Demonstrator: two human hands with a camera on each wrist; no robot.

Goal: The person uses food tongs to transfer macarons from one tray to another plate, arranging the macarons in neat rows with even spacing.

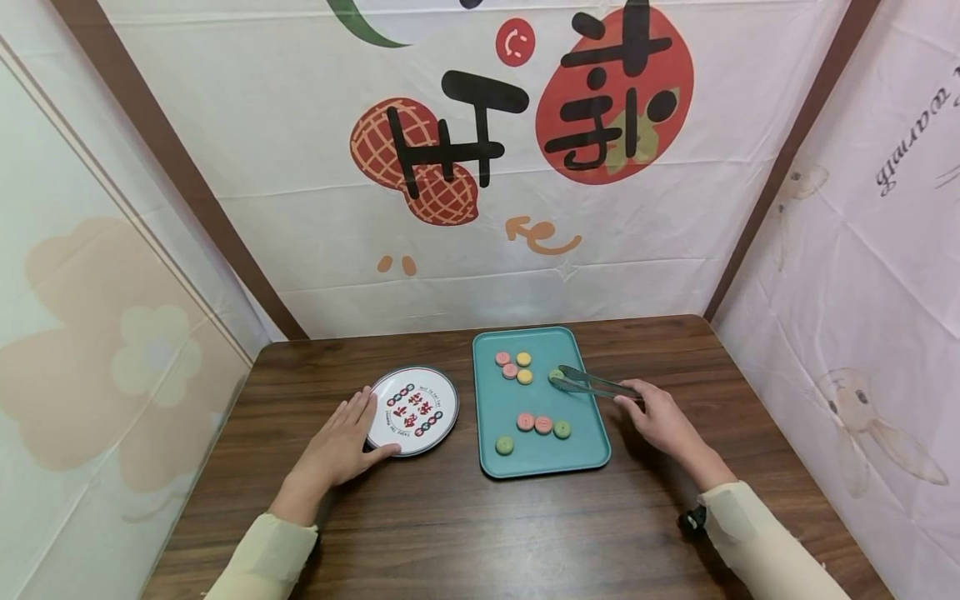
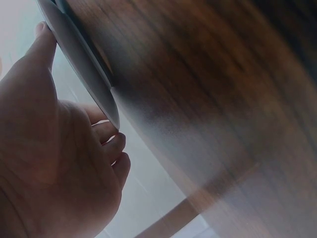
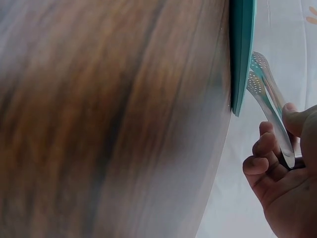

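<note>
My left hand (image 1: 341,437) lies at the left side of a round white plate (image 1: 444,390) with red lettering, its fingers extended along the rim and the thumb by the near edge. In the left wrist view, thumb and fingertips meet the rim of the plate. With my right hand (image 1: 660,418) I hold metal tongs (image 3: 273,117) by the handle end. Their perforated tips reach over the teal tray (image 1: 543,400), one on each side of a green macaron (image 1: 555,376) at its right. The tips look parted around it in the head view.
Pink macarons (image 1: 526,422) and yellow macarons (image 1: 524,377) sit on the tray in two groups, with a green macaron (image 1: 505,446) near its front left corner. The tray stands right of the plate on a brown wooden table (image 1: 465,533). Printed cloth (image 1: 315,250) hangs behind.
</note>
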